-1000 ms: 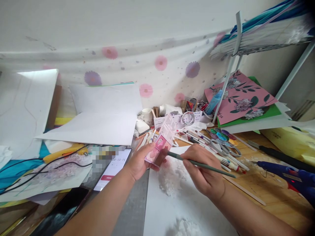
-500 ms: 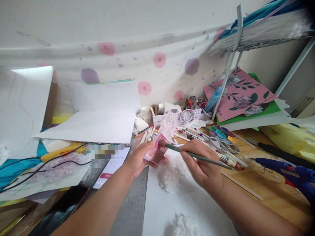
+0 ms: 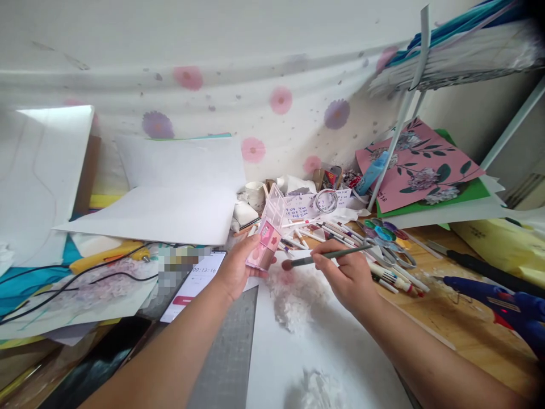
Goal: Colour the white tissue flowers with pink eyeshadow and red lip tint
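Note:
My left hand [image 3: 238,266] is closed around a small pink makeup palette [image 3: 263,250], its clear lid standing up and its powder pans showing. Between the fingers of my right hand [image 3: 346,276] is a green-handled makeup brush [image 3: 304,261]. The brush's reddish tip is apart from the palette, just above a clump of white ruffled petals [image 3: 293,304]. Pink colour tints the top of that clump, which lies on a white sheet [image 3: 272,363]. Nearer to me is a second white ruffled clump [image 3: 321,392].
A phone [image 3: 193,289] with a running timer lies left of the sheet, on a grey cutting mat [image 3: 230,346]. Pens, scissors [image 3: 389,255] and a blue hot glue gun [image 3: 489,292] are on the right. A yellow tool [image 3: 108,260] with black cords lies at left.
The brush has come off the palette and moved down over the tinted petals. My left hand has drawn the palette slightly left and turned it more upright.

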`<action>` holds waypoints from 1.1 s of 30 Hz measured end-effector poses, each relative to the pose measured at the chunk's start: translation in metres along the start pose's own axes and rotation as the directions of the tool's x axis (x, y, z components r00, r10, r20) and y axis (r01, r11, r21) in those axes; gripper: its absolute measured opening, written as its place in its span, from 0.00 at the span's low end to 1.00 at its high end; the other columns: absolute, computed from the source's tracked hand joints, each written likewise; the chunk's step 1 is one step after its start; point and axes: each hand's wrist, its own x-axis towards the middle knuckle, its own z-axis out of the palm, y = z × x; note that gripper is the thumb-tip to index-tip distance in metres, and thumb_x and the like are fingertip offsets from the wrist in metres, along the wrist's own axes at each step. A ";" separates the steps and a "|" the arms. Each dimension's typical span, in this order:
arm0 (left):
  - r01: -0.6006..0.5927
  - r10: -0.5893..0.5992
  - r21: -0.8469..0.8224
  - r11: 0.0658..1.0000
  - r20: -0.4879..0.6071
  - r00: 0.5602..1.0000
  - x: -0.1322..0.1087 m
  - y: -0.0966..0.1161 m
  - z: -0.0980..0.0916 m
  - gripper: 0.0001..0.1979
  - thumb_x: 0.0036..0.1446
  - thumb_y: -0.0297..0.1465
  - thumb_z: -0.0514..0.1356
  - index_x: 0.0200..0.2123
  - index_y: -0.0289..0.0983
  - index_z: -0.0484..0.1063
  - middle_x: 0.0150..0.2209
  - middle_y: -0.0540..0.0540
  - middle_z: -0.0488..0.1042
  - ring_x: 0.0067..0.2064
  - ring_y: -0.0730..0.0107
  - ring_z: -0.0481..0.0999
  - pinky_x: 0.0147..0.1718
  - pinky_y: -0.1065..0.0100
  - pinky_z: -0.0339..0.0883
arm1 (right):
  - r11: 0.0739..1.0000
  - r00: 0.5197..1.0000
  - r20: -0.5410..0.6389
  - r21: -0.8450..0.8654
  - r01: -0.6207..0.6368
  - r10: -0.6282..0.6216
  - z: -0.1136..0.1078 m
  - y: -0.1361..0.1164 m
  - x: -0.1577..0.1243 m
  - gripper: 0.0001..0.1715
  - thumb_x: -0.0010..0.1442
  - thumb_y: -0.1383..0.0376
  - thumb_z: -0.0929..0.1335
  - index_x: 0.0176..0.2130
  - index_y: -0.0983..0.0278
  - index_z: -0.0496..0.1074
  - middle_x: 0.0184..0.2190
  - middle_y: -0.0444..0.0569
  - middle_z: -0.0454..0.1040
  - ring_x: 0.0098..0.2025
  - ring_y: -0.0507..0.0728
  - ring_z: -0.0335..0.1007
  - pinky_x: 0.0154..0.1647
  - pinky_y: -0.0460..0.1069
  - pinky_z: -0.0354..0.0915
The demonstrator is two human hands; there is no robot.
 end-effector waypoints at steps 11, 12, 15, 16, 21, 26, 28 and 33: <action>0.068 -0.069 -0.014 0.998 -0.065 0.995 0.007 -0.008 -0.005 0.29 0.53 0.48 0.61 0.56 0.44 0.69 0.39 0.42 0.80 0.31 0.59 0.79 0.21 0.69 0.67 | 0.998 0.994 0.093 -0.014 0.068 -0.066 0.007 -0.002 -0.004 0.09 0.62 0.66 0.64 0.31 0.62 0.73 0.25 0.46 0.76 0.28 0.54 0.73 0.29 0.47 0.65; 0.075 -0.075 -0.015 0.997 -0.067 0.995 0.007 -0.009 -0.005 0.29 0.52 0.48 0.62 0.56 0.43 0.69 0.39 0.42 0.80 0.31 0.59 0.79 0.21 0.69 0.67 | 0.997 0.992 0.099 -0.011 0.081 -0.079 0.007 -0.003 -0.003 0.10 0.62 0.66 0.64 0.31 0.62 0.72 0.25 0.46 0.76 0.28 0.54 0.72 0.29 0.47 0.65; 0.094 -0.094 -0.015 0.995 -0.074 0.993 0.008 -0.012 -0.005 0.30 0.51 0.49 0.62 0.54 0.39 0.71 0.39 0.39 0.80 0.33 0.56 0.80 0.21 0.69 0.67 | 0.993 0.984 0.130 -0.009 0.121 -0.119 0.004 -0.005 -0.003 0.09 0.61 0.67 0.64 0.30 0.61 0.72 0.23 0.44 0.75 0.25 0.53 0.71 0.28 0.46 0.64; 0.098 -0.099 -0.016 0.995 -0.074 0.992 0.008 -0.013 -0.005 0.30 0.51 0.49 0.62 0.53 0.39 0.72 0.39 0.39 0.80 0.34 0.55 0.80 0.21 0.68 0.67 | 0.992 0.984 0.127 -0.015 0.127 -0.124 0.003 -0.005 -0.002 0.10 0.60 0.68 0.64 0.29 0.61 0.72 0.23 0.44 0.74 0.25 0.53 0.70 0.28 0.46 0.64; 0.099 -0.100 -0.014 0.995 -0.065 0.993 0.007 -0.011 -0.005 0.29 0.52 0.48 0.61 0.53 0.37 0.73 0.40 0.38 0.81 0.35 0.54 0.81 0.21 0.68 0.68 | 0.992 0.994 0.025 -0.070 0.109 -0.108 -0.001 0.000 -0.002 0.10 0.60 0.69 0.64 0.27 0.62 0.71 0.23 0.45 0.74 0.24 0.53 0.70 0.27 0.47 0.62; 0.070 -0.070 -0.009 0.998 -0.033 0.997 0.005 -0.008 -0.005 0.28 0.54 0.47 0.60 0.53 0.37 0.71 0.40 0.38 0.80 0.35 0.53 0.81 0.21 0.67 0.68 | 0.990 0.993 -0.011 -0.073 0.118 -0.120 -0.001 0.002 -0.003 0.10 0.60 0.68 0.64 0.28 0.62 0.71 0.22 0.45 0.74 0.24 0.53 0.70 0.26 0.47 0.62; 0.059 -0.059 -0.006 0.998 -0.026 0.998 0.004 -0.007 -0.005 0.28 0.54 0.47 0.61 0.54 0.38 0.71 0.40 0.38 0.80 0.36 0.53 0.81 0.22 0.67 0.69 | 0.990 0.992 0.010 -0.062 0.129 -0.129 0.001 0.000 -0.003 0.10 0.61 0.68 0.64 0.28 0.62 0.71 0.22 0.44 0.73 0.24 0.53 0.70 0.26 0.47 0.63; 0.041 -0.042 -0.005 0.999 -0.025 0.999 0.004 -0.007 -0.005 0.27 0.54 0.47 0.60 0.53 0.38 0.71 0.38 0.39 0.80 0.35 0.54 0.81 0.22 0.67 0.69 | 0.984 0.981 0.085 -0.009 0.178 -0.177 0.007 -0.006 -0.004 0.10 0.61 0.69 0.64 0.29 0.62 0.71 0.23 0.44 0.74 0.25 0.52 0.70 0.27 0.46 0.64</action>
